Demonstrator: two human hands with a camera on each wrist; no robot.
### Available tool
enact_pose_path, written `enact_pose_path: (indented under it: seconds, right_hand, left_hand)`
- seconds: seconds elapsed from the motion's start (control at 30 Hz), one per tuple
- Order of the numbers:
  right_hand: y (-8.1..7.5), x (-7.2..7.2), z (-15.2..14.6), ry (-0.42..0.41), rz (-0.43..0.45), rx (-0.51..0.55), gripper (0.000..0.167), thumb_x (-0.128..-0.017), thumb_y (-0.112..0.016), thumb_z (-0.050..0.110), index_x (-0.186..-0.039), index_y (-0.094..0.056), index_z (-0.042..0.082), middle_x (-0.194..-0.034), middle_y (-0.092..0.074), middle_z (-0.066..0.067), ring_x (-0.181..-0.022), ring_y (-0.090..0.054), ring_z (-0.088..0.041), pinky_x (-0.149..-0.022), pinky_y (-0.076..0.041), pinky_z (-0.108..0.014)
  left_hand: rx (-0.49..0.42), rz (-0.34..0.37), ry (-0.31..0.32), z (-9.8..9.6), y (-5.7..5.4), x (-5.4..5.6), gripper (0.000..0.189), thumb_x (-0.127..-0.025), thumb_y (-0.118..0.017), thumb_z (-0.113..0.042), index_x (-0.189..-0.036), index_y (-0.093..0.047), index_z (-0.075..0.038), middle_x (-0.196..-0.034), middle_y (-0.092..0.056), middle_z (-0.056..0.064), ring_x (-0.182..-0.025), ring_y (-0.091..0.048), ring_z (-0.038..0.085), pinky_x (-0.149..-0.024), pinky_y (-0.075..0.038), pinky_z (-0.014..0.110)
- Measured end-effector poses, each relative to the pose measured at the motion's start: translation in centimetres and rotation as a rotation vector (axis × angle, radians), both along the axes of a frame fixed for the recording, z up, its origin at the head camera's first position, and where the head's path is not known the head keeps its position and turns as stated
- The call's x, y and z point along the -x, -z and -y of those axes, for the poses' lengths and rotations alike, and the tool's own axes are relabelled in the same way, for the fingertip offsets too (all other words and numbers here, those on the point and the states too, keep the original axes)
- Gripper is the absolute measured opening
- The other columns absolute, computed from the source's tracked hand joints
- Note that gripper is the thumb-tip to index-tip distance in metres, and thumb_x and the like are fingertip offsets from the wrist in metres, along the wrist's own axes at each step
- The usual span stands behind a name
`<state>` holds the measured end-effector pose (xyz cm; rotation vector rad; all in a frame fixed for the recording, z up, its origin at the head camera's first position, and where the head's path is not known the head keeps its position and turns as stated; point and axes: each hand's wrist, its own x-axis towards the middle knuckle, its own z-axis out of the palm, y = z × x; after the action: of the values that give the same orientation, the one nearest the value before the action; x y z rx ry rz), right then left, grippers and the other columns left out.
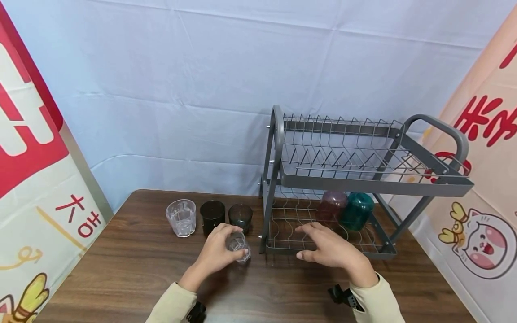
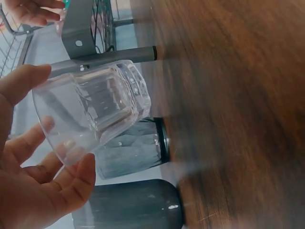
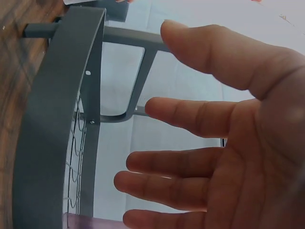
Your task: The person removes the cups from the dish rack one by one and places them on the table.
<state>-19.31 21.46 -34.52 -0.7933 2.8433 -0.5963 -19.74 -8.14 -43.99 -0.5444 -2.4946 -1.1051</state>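
My left hand (image 1: pixel 218 248) grips a clear faceted glass (image 1: pixel 239 246) by its rim, thumb on one side and fingers on the other. In the left wrist view that clear glass (image 2: pixel 95 107) is tilted, its thick base toward the table. Close behind it stand a smoky grey glass (image 1: pixel 240 217) and a dark, nearly black glass (image 1: pixel 212 213); a larger clear tumbler (image 1: pixel 181 217) is at their left. My right hand (image 1: pixel 329 246) is held in front of the rack's lower tier, fingers spread and holding nothing. In the right wrist view its fingers (image 3: pixel 190 112) are straight, palm showing.
A grey two-tier dish rack (image 1: pixel 375 183) stands on the right of the wooden table (image 1: pixel 133 269). On its lower tier are a pink glass (image 1: pixel 332 205) and a teal glass (image 1: pixel 357 211), both upside down. A pale cloth (image 1: pixel 210 98) hangs behind.
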Motion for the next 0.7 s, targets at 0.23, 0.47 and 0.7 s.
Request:
enact_pose_path:
  seconds: [0.23,0.47,0.7]
  right_hand:
    - [-0.4,1.0,-0.3,0.037,-0.027,-0.005,0.057,-0.079,-0.074,0.03,-0.125,-0.054,0.003,-0.121,-0.051,-0.017,-0.11,-0.05,-0.034,-0.086,-0.042,-0.051]
    - [-0.8,1.7,-0.7,0.08,-0.068,-0.05,0.057,-0.079,-0.074,0.027,-0.124,-0.053,0.0,-0.12,-0.049,-0.022,-0.108,-0.05,-0.037,-0.085,-0.042,-0.052]
    - [-1.4,2.4,-1.0,0.119,-0.066,-0.065,0.058,-0.081,-0.073,0.027,-0.127,-0.051,0.001,-0.125,-0.045,-0.025,-0.112,-0.046,-0.041,-0.085,-0.041,-0.055]
  left_hand:
    - [0.057,-0.004,-0.053,-0.3,0.1,0.6,0.045,-0.066,-0.083,-0.029,-0.105,-0.066,-0.014,-0.104,-0.055,0.0,-0.096,-0.051,0.022,-0.076,-0.044,0.04]
    - [0.098,-0.016,-0.074,-0.4,0.2,1.3,0.045,-0.067,-0.083,-0.029,-0.105,-0.066,-0.011,-0.104,-0.054,0.003,-0.098,-0.051,0.027,-0.076,-0.044,0.043]
    - [0.135,0.027,-0.075,-0.7,0.5,1.5,0.046,-0.068,-0.082,-0.03,-0.107,-0.067,-0.011,-0.105,-0.053,0.004,-0.097,-0.05,0.028,-0.074,-0.044,0.042]
